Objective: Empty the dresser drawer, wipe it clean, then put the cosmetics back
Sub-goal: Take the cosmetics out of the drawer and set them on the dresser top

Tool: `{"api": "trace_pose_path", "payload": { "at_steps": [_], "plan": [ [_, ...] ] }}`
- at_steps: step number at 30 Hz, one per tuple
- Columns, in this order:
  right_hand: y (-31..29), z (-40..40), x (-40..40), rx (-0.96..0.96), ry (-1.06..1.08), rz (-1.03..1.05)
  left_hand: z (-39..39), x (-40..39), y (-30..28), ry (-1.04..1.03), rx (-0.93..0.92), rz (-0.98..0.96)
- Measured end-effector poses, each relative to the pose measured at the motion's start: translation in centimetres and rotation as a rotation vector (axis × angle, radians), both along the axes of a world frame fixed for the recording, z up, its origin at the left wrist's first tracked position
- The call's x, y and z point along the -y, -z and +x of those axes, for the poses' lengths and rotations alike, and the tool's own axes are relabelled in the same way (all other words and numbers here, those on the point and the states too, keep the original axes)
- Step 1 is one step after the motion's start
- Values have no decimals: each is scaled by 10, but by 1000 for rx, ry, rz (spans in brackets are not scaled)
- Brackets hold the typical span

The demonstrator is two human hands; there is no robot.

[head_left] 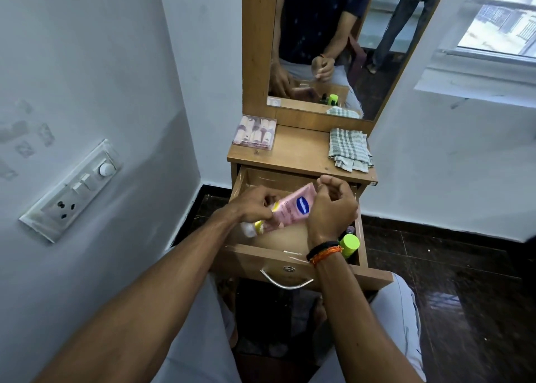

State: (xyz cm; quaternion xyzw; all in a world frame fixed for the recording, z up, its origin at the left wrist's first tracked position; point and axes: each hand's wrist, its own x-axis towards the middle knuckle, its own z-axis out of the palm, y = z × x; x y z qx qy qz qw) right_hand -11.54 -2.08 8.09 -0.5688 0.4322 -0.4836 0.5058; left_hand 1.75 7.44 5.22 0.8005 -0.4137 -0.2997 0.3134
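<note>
Pink lotion bottle [293, 208] sits gripped in our left hand [255, 205] over the open drawer [290, 262]; our right hand [333, 205] hovers curled, holding nothing.

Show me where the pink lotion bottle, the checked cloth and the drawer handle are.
pink lotion bottle [293, 208], head view, on its front beside the blue logo.
checked cloth [349, 149], head view, middle of the folded fabric.
drawer handle [285, 283], head view, on the curved metal bar.
</note>
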Motion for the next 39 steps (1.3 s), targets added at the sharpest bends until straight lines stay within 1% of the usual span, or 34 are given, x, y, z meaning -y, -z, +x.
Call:
{"api": "trace_pose_path", "payload": {
  "at_steps": [3,5,7,9,11,15,17,24,30,39],
  "plan": [
    [-3,1,-1,26,72,-88,4,-4,-11,-135,-94,-182],
    [-1,3,-1,-23,80,-88,7,-5,-19,-221,-187,-321],
    [6,7,0,-109,-36,-5,12,-6,-28,-285,-206,-437],
    [9,13,0,-191,-234,61,20,-6,-37,-333,-209,-526],
    [7,23,0,-254,-412,10,31,-8,-46,-373,-227,-586],
    [-13,51,0,-265,-651,-161,49,-12,-58,-387,-215,-639],
    [-21,66,0,-266,-697,-231,58,-13,-62,-400,-214,-663],
    [-34,108,7,-319,-674,-349,87,-16,-71,-456,-198,-746],
    [-34,134,8,-369,-664,-404,106,-22,-66,-500,-236,-775],
    [-24,149,6,-379,-631,-427,115,-27,-47,-571,-219,-717]
  ]
}}
